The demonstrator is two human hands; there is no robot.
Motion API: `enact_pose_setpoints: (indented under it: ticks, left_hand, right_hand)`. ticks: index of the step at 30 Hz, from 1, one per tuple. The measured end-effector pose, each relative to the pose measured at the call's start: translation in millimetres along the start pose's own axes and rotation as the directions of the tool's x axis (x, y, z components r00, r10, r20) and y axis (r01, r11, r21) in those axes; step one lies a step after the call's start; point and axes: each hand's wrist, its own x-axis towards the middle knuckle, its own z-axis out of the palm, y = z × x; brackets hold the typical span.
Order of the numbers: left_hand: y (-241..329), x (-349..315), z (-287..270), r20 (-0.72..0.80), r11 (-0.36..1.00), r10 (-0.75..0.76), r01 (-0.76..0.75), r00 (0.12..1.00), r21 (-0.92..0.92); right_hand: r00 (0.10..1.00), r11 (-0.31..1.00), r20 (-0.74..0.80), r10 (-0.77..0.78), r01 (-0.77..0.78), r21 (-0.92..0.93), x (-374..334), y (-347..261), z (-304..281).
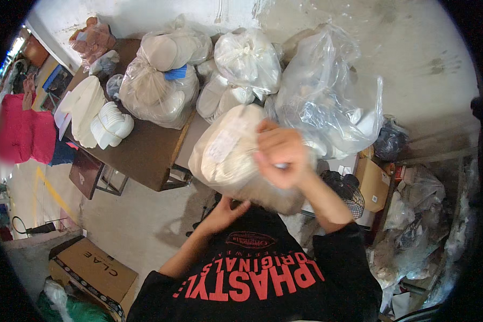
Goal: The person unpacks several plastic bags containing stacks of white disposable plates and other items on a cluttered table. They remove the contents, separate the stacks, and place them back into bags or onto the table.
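A full clear plastic bag [228, 158] of cream-coloured, layered pieces hangs in front of my chest, with a white paper label on its upper side. My right hand [284, 153] is closed in a fist over the bag's right part, seemingly on its gathered plastic; motion blurs it slightly. Against the bag's near lower edge, my left hand [225, 214] holds it from below, and some of its fingers are hidden under it. Just beyond are a tied bag of white pieces [248, 61] and a large, loose clear bag [322, 91].
Stacks of white cut pieces [88, 110] and a big stuffed bag [158, 80] lie on a brown table [139, 155]. A fan [344, 193] and a cardboard box [373, 184] stand at right. Another cardboard box [94, 273] is lower left. A person in red [29, 129] is at far left.
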Motion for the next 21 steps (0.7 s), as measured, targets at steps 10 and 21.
enact_pose_setpoints:
  ticks: [10, 21]
  left_hand:
    - [55.4, 2.1, -31.0, -0.045, 0.827, 0.032, -0.001, 0.998, 0.563]
    - [103.7, 93.4, 0.9, 0.101, 0.414, 0.666, -0.479, 0.739, 0.775]
  right_hand:
    - [0.856, 0.864, -0.38, 0.35, -0.452, -0.222, -115.8, 34.9, 10.6]
    - [0.565, 0.638, -0.428, 0.705, -0.769, 0.035, -131.8, 18.4, 36.7]
